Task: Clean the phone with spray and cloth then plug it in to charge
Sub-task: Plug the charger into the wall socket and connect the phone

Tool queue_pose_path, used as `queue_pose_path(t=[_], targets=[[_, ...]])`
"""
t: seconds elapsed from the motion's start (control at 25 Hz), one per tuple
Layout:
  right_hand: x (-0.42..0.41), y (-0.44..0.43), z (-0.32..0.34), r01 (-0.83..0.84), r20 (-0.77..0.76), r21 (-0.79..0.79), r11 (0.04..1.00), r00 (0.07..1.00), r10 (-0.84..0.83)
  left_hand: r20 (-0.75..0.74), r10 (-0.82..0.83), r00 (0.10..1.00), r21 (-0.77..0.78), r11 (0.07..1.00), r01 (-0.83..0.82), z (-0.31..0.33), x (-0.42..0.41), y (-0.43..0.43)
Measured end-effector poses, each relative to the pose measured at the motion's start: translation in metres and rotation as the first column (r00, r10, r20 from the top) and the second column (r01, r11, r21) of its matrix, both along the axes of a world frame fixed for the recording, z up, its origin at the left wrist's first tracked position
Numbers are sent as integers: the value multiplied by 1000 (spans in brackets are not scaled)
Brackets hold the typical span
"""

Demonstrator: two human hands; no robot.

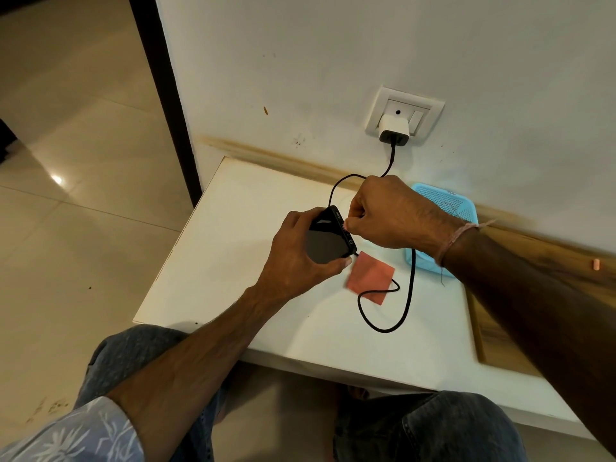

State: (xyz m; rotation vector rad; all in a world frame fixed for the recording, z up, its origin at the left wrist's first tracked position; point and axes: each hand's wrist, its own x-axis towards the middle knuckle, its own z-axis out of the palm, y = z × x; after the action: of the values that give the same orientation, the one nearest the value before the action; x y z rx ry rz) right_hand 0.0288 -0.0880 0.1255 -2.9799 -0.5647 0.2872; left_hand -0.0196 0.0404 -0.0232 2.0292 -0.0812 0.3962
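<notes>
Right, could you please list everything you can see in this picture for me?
phone: one, black, held above the table
charging cable: one, black, from the adapter, looped over the table
adapter: one, white, plugged into the wall socket
wall socket: one, white, on the wall above the table
cloth: one, pink, flat on the table by the phone
perforated tray: one, light blue, on the table by the wall
table: one, white, against the wall
left hand: one, grips the phone
right hand: one, pinches the cable's end at the phone's edge
</notes>
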Motion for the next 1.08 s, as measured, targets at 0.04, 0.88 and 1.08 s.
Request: queue_pose_path(t=[0.04, 0.88, 1.08], targets=[[0, 0, 0, -5, 4, -8, 1000, 1000, 5, 0, 0, 1000, 0, 1000, 0, 0, 0, 0], [-29, -57, -69, 213, -144, 344, 915, 974, -172, -210, -262, 942, 424, 844, 329, -13, 5, 42], [-13, -31, -137, 231, -189, 345, 909, 966, -174, -337, -258, 906, 646, 636, 421, -15, 37, 85]])
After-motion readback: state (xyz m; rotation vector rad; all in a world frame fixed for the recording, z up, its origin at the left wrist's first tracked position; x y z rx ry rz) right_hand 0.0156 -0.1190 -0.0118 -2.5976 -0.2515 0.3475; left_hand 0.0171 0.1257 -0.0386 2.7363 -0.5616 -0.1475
